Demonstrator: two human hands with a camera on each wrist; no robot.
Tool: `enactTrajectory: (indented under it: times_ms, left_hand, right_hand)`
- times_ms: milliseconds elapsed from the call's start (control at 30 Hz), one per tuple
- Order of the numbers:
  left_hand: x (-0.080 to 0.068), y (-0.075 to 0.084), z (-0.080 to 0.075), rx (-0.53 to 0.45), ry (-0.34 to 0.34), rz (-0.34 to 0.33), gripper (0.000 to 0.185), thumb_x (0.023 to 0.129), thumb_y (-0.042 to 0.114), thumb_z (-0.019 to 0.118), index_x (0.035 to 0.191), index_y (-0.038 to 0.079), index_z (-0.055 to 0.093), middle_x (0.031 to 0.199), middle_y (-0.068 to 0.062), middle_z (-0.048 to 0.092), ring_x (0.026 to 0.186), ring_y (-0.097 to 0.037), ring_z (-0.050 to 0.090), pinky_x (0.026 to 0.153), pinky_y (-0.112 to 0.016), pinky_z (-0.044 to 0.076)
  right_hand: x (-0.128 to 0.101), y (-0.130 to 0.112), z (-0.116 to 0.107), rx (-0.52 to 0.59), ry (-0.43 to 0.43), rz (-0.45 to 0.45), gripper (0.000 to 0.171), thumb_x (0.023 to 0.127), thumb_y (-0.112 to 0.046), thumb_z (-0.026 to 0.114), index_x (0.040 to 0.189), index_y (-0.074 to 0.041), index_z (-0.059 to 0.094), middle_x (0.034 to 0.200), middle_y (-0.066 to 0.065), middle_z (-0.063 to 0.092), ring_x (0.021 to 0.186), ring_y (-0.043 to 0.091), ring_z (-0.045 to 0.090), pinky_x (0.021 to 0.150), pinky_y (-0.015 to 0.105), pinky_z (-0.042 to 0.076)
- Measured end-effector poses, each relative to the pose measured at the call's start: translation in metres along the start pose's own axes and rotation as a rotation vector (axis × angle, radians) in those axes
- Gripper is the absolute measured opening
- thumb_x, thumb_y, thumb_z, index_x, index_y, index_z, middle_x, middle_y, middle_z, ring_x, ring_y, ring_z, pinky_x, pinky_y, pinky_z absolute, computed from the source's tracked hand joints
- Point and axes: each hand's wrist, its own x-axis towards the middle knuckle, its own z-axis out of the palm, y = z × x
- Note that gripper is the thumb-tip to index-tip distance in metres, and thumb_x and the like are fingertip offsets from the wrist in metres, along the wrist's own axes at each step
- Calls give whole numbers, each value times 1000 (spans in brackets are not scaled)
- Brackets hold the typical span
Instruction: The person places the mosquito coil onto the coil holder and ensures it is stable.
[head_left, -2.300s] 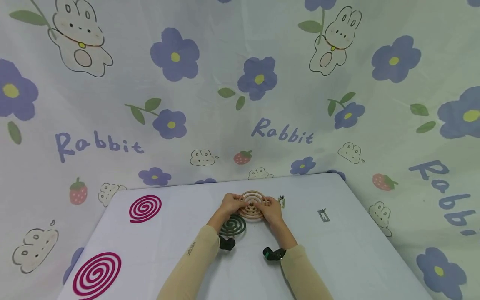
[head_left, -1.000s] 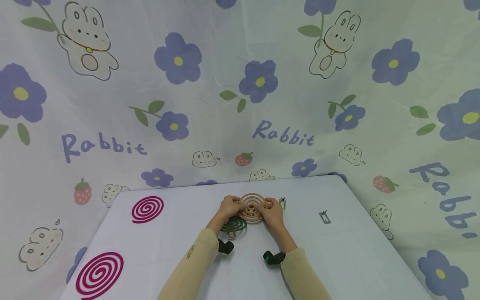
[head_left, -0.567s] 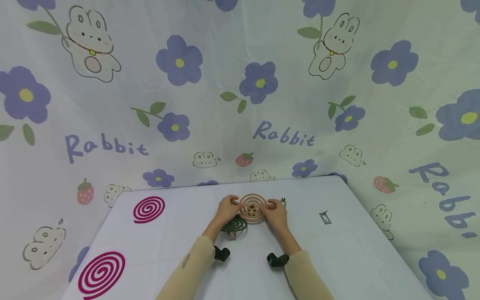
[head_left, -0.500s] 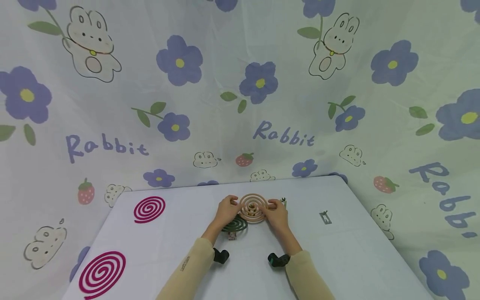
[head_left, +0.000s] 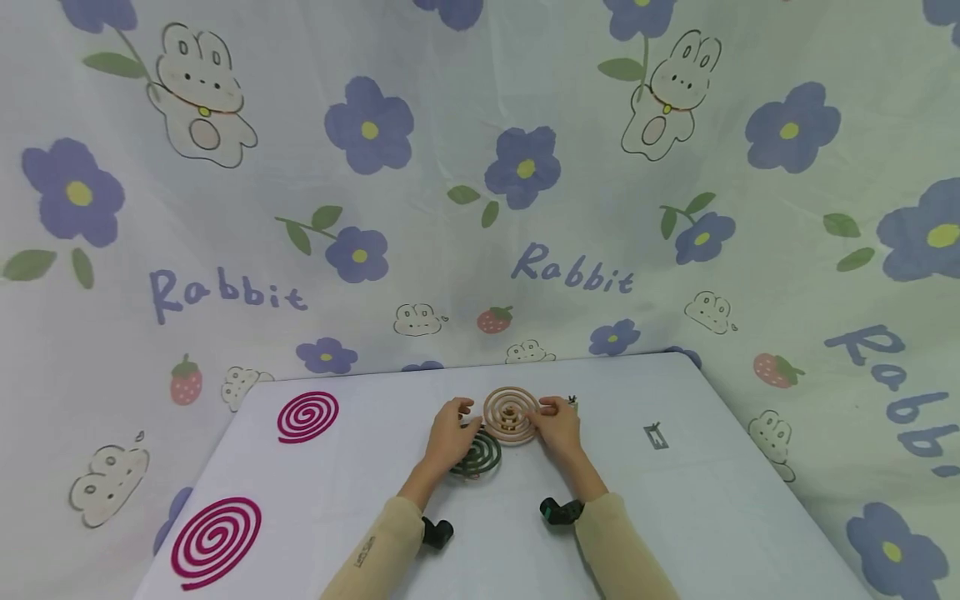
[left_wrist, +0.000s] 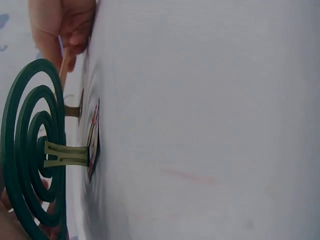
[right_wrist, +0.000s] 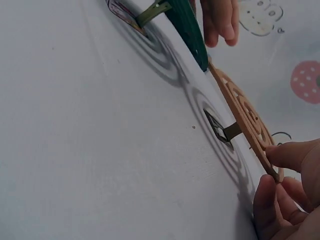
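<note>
Tan spiral coil (head_left: 512,414) raised on metal stand (right_wrist: 223,131), right hand (head_left: 558,427) pinching rim.

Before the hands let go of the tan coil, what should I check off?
1. Tan coil seated on its metal stand: ok.
2. Right hand pinching the coil's rim: ok.
3. Left hand off the tan coil: cannot tell.
4. Green coil raised on its own stand: ok.
5. The two coils apart: cannot tell, their edges meet or overlap in view.
6. Spare stand flat on the table: ok.
</note>
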Motion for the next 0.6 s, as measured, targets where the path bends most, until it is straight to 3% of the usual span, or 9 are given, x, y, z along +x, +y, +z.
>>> enactTrajectory:
  times_ms: [200, 600]
  left_hand:
    - [-5, -5, -2, -15, 27, 1, 36, 91, 18, 69, 123, 4, 59, 111, -13, 60, 105, -29, 57, 89, -44, 48]
    - [-14, -12, -14, -64, -19, 22, 48, 87, 23, 75, 125, 0, 56, 116, -18, 59, 107, -35, 57, 91, -46, 48]
  right_hand:
    - [8, 0, 1, 33, 7, 32, 37, 79, -8, 80, 110, 3, 62, 87, 13, 61, 58, 15, 58, 49, 26, 51]
    - [15, -2, 2, 45, 21, 18, 36, 80, -8, 79, 109, 5, 63, 85, 13, 62, 54, 13, 57, 47, 25, 51]
